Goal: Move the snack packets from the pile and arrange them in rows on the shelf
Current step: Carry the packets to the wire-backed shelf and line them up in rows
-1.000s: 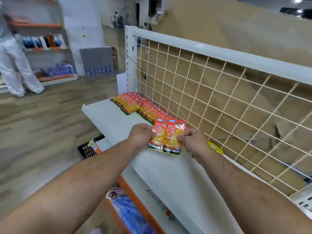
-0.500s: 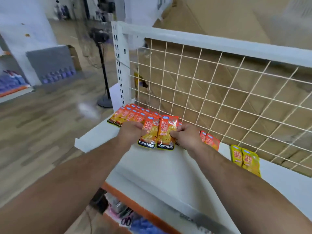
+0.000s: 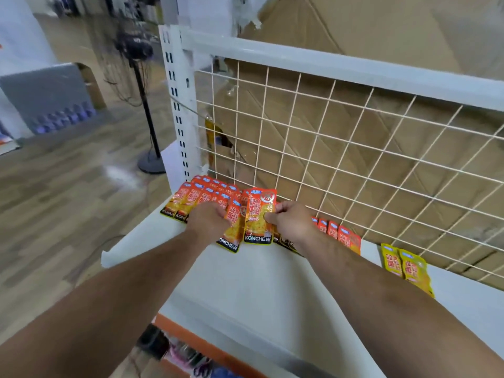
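Orange snack packets lie in rows at the back left of the white shelf, against the wire mesh back. My left hand grips one orange packet marked KONCHEW. Beside it, my right hand pinches a second orange packet by its right edge. Both packets are low over the row, their bottom edges toward me. More orange packets lie to the right of my right wrist. Two yellow packets lie farther right.
A white upright post and wire mesh with cardboard behind close off the shelf's back. A lower shelf with an orange edge holds goods below. A pedestal fan stands on the wooden floor at left.
Both hands have carried the two packets left and back toward the rows at the mesh. My view has swung right, bringing the yellow packets and the fan into sight.
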Demonstrator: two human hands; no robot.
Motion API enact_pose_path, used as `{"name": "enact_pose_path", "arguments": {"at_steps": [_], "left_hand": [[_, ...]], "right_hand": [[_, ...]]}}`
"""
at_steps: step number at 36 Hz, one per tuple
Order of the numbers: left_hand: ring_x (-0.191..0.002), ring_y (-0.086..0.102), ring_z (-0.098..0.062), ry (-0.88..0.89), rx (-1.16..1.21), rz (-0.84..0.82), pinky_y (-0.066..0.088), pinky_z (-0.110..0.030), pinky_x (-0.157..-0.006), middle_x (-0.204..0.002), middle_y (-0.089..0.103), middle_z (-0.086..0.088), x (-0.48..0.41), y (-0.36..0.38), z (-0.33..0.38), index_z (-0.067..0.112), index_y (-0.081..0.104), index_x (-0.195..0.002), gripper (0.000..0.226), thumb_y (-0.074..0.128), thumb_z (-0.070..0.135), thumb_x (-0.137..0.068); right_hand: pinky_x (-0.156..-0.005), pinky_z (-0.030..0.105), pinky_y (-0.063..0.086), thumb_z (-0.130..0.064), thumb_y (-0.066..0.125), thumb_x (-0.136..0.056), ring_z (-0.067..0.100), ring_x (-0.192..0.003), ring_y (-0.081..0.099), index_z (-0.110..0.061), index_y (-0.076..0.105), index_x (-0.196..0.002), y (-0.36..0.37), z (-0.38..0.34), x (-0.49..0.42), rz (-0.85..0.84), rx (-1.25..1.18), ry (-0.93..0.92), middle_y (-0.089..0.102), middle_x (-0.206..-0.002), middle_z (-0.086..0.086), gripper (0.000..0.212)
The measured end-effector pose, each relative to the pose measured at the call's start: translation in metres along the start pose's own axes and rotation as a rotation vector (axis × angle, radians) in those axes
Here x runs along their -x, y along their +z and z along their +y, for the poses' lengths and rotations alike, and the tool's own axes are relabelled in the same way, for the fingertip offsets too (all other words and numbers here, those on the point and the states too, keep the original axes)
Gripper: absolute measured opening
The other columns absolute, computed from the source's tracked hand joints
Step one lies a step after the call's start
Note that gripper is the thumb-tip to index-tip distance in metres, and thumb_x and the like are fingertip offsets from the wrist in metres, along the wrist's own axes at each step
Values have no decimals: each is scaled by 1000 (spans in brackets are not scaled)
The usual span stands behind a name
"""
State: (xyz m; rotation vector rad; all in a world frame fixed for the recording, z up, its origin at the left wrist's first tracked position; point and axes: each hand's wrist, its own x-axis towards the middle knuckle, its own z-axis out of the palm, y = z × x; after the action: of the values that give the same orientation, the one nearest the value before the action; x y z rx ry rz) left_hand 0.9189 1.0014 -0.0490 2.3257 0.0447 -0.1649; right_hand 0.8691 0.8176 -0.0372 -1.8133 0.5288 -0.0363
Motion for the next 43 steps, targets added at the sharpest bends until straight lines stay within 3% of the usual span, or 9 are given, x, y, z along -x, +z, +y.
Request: {"name": "enact_pose_path", "arguments": {"at_steps": [6,11,22,25,30,35,39,43], "left_hand": [[-85,64,-26,90,-214,-2,50,-31,-68,-87,68,-10,-6,2,2,6,65,-87,8,66,12,-82],[-83,61,-22,134,-304,28,42,-29,-60,-87,65,-5,-8,4,1,12,60,-87,7,64,17,-83],[-83,60,-21,172,-368,70,43,-28,-59,-90,63,-2,-8,4,-1,14,57,-98,17,65,23,-87],[-79,56,-19,188,-402,62,38,-28,-56,-88,61,-1,-6,4,-2,18,51,-93,15,62,27,-89],[-89,55,-23,289,-462,93,46,-34,-70,-101,62,-5,-8,-3,-3,15,55,-101,22,56,36,-93],[-110,55,-28,605,-591,222,46,-42,-90,-119,63,-6,-24,-16,-4,16,59,-120,39,52,41,-91],[-127,50,-26,728,-616,152,41,-43,-105,-138,56,-3,-38,-28,-6,22,55,-134,56,39,50,-88],[-136,42,-24,777,-688,76,35,-47,-111,-148,47,-3,-45,-35,-9,24,48,-142,65,28,52,-87]], "right_hand": [[-37,21,31,-5,72,-87,17,-49,45,-15,49,-74,-4,0,-9,-3,-9,8,59,-77,12,28],[-44,24,36,-6,73,-86,21,-61,51,-14,52,-77,-3,4,-13,-13,-16,9,62,-81,13,25],[-44,24,38,-8,74,-86,18,-60,56,-16,52,-75,-3,9,-16,-25,16,4,67,-80,8,26],[-41,22,35,-8,74,-86,13,-49,48,-16,51,-77,-2,10,-13,-16,28,14,60,-73,6,25],[-43,25,32,-7,75,-83,14,-46,43,-17,51,-72,4,8,-7,43,42,21,57,-67,6,28],[-45,26,34,-11,76,-81,16,-47,45,-17,56,-71,19,7,2,118,100,39,56,-63,4,24],[-45,26,37,-12,76,-82,13,-48,48,-12,65,-78,30,7,8,134,135,75,60,-64,1,11],[-46,24,39,-16,78,-82,12,-52,53,-15,66,-73,42,7,12,185,198,109,64,-67,0,15]]}}
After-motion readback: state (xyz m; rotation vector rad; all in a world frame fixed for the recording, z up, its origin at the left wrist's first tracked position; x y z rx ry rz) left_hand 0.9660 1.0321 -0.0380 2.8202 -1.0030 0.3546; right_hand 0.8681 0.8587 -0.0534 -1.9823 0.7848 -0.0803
